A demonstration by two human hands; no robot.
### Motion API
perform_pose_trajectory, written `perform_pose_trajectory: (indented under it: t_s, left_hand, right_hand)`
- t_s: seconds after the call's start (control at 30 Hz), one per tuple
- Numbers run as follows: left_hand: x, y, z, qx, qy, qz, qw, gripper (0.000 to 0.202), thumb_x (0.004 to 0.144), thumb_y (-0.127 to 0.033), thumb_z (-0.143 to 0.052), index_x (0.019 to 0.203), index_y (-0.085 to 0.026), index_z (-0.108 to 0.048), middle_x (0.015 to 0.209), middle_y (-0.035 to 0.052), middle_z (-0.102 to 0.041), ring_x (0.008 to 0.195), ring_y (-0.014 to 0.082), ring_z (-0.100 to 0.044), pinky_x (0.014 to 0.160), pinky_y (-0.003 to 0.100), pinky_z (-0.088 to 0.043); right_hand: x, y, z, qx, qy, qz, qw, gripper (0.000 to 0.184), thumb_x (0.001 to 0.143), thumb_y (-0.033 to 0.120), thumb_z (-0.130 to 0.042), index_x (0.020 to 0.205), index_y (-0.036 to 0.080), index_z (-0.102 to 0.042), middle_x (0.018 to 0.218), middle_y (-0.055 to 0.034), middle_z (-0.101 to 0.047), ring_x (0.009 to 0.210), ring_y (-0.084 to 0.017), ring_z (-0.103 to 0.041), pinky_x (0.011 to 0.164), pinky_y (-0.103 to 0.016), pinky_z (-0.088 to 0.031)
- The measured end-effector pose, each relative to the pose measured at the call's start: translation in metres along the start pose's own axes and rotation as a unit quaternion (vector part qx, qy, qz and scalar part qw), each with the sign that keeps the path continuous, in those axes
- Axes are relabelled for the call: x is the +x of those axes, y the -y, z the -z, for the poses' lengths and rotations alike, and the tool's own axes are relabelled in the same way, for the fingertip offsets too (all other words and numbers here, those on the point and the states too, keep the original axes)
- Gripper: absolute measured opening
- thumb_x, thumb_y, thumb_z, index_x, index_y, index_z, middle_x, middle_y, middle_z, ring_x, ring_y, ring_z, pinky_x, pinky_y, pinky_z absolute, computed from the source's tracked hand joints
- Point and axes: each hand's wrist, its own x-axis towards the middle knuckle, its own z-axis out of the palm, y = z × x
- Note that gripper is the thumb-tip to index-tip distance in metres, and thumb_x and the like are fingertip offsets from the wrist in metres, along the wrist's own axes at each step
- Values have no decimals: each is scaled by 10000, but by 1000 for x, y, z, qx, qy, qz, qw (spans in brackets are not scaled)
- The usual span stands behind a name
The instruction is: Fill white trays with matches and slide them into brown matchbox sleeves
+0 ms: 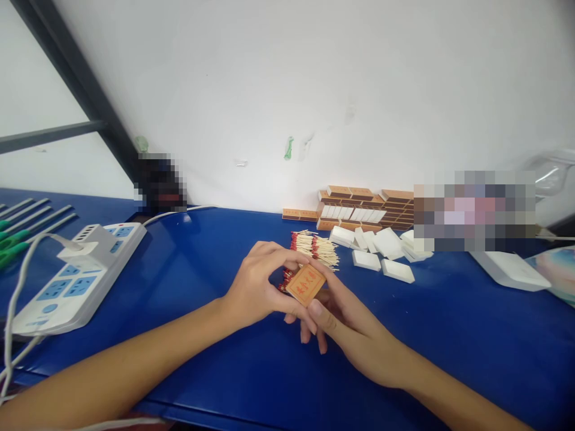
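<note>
Between both hands I hold a small orange-brown matchbox (306,285) with red characters on its top face, tilted above the blue table. The fingers and thumb of my left hand (260,281) close on its left side. From the right, my right hand (348,317) grips the same matchbox, thumb at its near corner and fingers partly hidden beneath. Just beyond lie loose red-tipped matches (314,246) in a pile, some of them partly covered by my hands. White matchbox trays (366,260) are scattered to the right of the matches.
Stacked matchboxes (359,209) stand against the white wall. On the left, a white power strip (85,281) with cables sits near green-handled tools (18,239). At the right are a white box (510,269) and a blurred-out area. The blue table (202,371) extends beneath everything.
</note>
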Motion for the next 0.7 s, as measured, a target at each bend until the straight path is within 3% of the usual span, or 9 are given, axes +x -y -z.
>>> perform_pose_trajectory:
  t_s: [0.1, 0.2, 0.27, 0.4, 0.5, 0.6, 0.7]
  left_hand:
    - [-1, 0, 0, -4, 11, 33, 999, 664, 629, -537, -963, 1148, -214, -704, 922, 27, -774, 856, 221, -701, 830, 383, -491]
    - [-1, 1, 0, -5, 5, 66, 998, 538, 691, -475, -948, 1106, -221, -719, 987, 29, -790, 914, 217, -700, 864, 369, -508]
    - [-1, 1, 0, 2, 10, 82, 997, 482, 723, -452, -936, 1091, -226, -722, 1024, 25, -790, 939, 214, -700, 877, 363, -516]
    - [1, 7, 0, 30, 44, 138, 989, 434, 793, -472, -885, 1086, -226, -680, 1053, 19, -789, 972, 229, -702, 881, 381, -522]
    - [8, 18, 7, 68, 67, 130, 987, 415, 838, -457, -852, 1127, -224, -667, 1125, 40, -762, 1038, 242, -684, 930, 408, -522]
    - [20, 35, 19, 106, 87, 98, 986, 346, 867, -438, -825, 1113, -229, -700, 1131, 49, -751, 1107, 258, -645, 979, 429, -503]
    - [37, 57, 22, 135, 65, 120, 981, 351, 862, -450, -827, 1088, -205, -715, 1054, 49, -747, 998, 239, -659, 900, 387, -511]
  right_hand:
    - [0, 5, -1, -22, -23, 4, 999, 783, 1072, 546, -500, 1695, 303, -93, 1012, -74, -701, 799, -182, -671, 594, -288, -549]
    - [1, 10, 1, -77, -51, 15, 996, 840, 1074, 576, -469, 1705, 286, 4, 901, -32, -690, 715, -171, -642, 597, -297, -548]
    - [3, 10, 4, -138, -75, 24, 987, 820, 1083, 584, -425, 1707, 253, -9, 835, -13, -677, 680, -173, -628, 603, -308, -536]
    - [7, 5, 15, -291, -144, 51, 944, 714, 1092, 571, -395, 1676, 210, -199, 863, -24, -699, 709, -186, -648, 668, -335, -516]
    - [10, 4, 25, -349, -181, 68, 917, 579, 1098, 549, -393, 1574, 220, -394, 897, -23, -719, 693, -174, -653, 661, -321, -509]
    - [10, 5, 32, -404, -189, 91, 891, 443, 1100, 498, -434, 1437, 227, -529, 858, -4, -729, 646, -156, -649, 610, -288, -490]
    - [10, 6, 34, -491, -173, 141, 842, 369, 1109, 425, -445, 1377, 200, -564, 819, 0, -738, 578, -150, -638, 563, -280, -470]
